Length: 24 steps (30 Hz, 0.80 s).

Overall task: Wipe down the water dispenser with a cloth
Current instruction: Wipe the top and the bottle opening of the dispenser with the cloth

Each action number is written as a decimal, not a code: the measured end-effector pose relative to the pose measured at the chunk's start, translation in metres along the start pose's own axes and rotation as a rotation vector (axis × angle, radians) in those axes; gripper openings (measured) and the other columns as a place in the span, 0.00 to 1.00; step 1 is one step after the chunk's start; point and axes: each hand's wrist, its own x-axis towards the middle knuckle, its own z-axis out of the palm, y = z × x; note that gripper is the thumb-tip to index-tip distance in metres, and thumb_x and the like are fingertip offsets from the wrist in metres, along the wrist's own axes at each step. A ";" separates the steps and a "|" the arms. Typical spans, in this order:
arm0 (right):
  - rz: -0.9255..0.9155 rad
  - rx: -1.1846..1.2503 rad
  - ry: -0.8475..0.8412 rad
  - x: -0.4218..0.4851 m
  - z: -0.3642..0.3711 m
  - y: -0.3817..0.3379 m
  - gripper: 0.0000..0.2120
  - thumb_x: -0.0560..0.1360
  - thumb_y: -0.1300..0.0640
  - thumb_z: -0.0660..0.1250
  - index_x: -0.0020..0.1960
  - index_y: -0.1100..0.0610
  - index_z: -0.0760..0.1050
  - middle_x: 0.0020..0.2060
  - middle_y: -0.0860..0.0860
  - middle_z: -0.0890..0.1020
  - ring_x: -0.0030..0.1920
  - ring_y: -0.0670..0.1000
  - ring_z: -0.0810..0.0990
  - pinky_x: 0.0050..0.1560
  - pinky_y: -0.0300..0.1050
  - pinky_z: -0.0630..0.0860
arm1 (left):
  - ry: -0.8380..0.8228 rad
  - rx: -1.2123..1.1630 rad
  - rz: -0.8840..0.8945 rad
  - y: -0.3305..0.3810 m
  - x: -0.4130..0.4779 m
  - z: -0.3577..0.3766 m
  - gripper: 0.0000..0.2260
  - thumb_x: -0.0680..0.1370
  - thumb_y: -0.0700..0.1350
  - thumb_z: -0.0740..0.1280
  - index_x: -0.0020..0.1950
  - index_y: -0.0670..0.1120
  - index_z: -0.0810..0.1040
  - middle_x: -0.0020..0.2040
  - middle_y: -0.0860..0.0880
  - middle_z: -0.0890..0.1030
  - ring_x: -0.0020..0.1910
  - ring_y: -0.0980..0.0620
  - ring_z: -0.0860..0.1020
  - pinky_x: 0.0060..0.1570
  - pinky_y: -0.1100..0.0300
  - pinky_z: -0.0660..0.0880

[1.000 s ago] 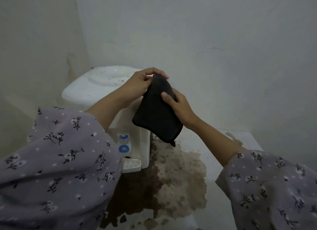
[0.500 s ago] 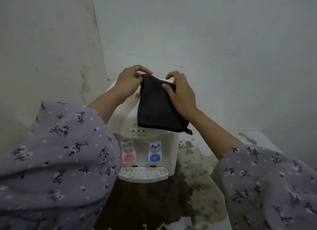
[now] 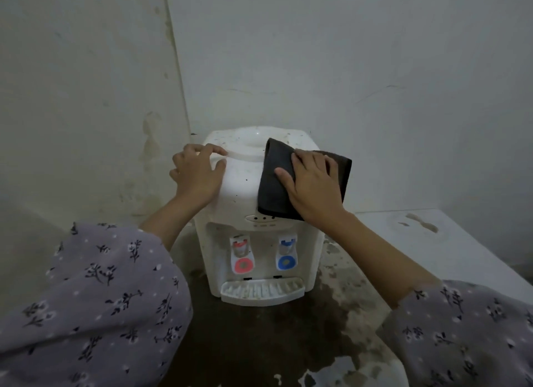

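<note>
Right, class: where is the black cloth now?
In the head view, the black cloth is draped over the top right front edge of the water dispenser, pressed under the right hand, above the blue tap.

The cloth hides the 2 o'clock top corner of the water dispenser and overlaps the right end of its control panel; the panel's marks are too small to read; the right hand lies flat over the cloth's middle, hiding that part; the left hand covers the 10 o'clock corner, its palm out of sight; the dispenser's back and sides do not show; both sleeves and the stained surface run off the picture's edge at 6 o'clock.
</note>
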 end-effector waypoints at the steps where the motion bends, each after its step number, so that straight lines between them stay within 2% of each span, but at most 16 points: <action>1: 0.014 0.028 0.012 -0.002 0.003 -0.002 0.37 0.75 0.37 0.37 0.69 0.58 0.67 0.68 0.52 0.70 0.68 0.53 0.65 0.68 0.49 0.48 | -0.004 -0.060 -0.019 -0.002 -0.001 0.001 0.08 0.78 0.47 0.62 0.56 0.53 0.76 0.64 0.45 0.67 0.66 0.43 0.61 0.62 0.51 0.60; 4: 0.018 0.086 0.120 -0.006 0.011 -0.011 0.30 0.78 0.39 0.43 0.71 0.54 0.66 0.66 0.55 0.73 0.68 0.55 0.68 0.69 0.52 0.48 | -0.020 -0.212 -0.024 -0.008 -0.001 0.003 0.09 0.78 0.46 0.62 0.58 0.51 0.75 0.65 0.44 0.65 0.66 0.42 0.64 0.61 0.54 0.64; 9: 0.017 0.110 0.219 -0.007 0.020 -0.044 0.24 0.78 0.43 0.52 0.63 0.56 0.75 0.62 0.57 0.76 0.62 0.56 0.74 0.66 0.57 0.63 | -0.021 -0.251 -0.051 -0.016 0.003 -0.001 0.13 0.77 0.49 0.65 0.61 0.52 0.71 0.67 0.45 0.64 0.63 0.45 0.69 0.60 0.57 0.67; 12: -0.024 0.041 0.206 -0.005 0.024 -0.075 0.24 0.77 0.43 0.52 0.63 0.57 0.75 0.62 0.57 0.77 0.63 0.56 0.74 0.65 0.56 0.65 | -0.017 -0.300 -0.018 -0.022 0.003 -0.005 0.14 0.78 0.47 0.64 0.62 0.52 0.69 0.66 0.45 0.66 0.60 0.48 0.71 0.59 0.57 0.68; 14: -0.064 -0.013 0.189 -0.002 0.030 -0.096 0.25 0.77 0.44 0.50 0.62 0.57 0.75 0.61 0.57 0.78 0.62 0.55 0.75 0.65 0.55 0.66 | -0.018 -0.366 -0.003 -0.028 0.004 -0.008 0.12 0.79 0.43 0.59 0.62 0.50 0.69 0.65 0.45 0.68 0.60 0.50 0.71 0.59 0.59 0.69; 19: -0.155 -0.133 0.134 0.012 0.040 -0.128 0.26 0.77 0.45 0.47 0.62 0.56 0.76 0.59 0.55 0.79 0.61 0.53 0.76 0.62 0.53 0.70 | -0.030 -0.580 -0.012 -0.041 0.003 -0.012 0.11 0.82 0.44 0.52 0.61 0.49 0.69 0.59 0.47 0.73 0.54 0.53 0.73 0.46 0.69 0.70; 22: -0.247 -0.136 0.168 0.013 0.041 -0.119 0.26 0.77 0.45 0.49 0.62 0.57 0.76 0.58 0.56 0.80 0.60 0.53 0.77 0.60 0.53 0.72 | -0.038 -0.596 0.011 -0.043 0.002 -0.010 0.11 0.83 0.47 0.51 0.62 0.48 0.69 0.56 0.48 0.73 0.51 0.53 0.73 0.46 0.66 0.71; 24: -0.320 -0.098 0.238 0.011 0.041 -0.105 0.24 0.77 0.44 0.52 0.62 0.57 0.76 0.58 0.57 0.80 0.60 0.54 0.77 0.58 0.54 0.73 | -0.044 -0.582 0.038 -0.045 0.002 -0.007 0.11 0.83 0.48 0.52 0.61 0.50 0.69 0.59 0.47 0.73 0.54 0.52 0.73 0.52 0.61 0.71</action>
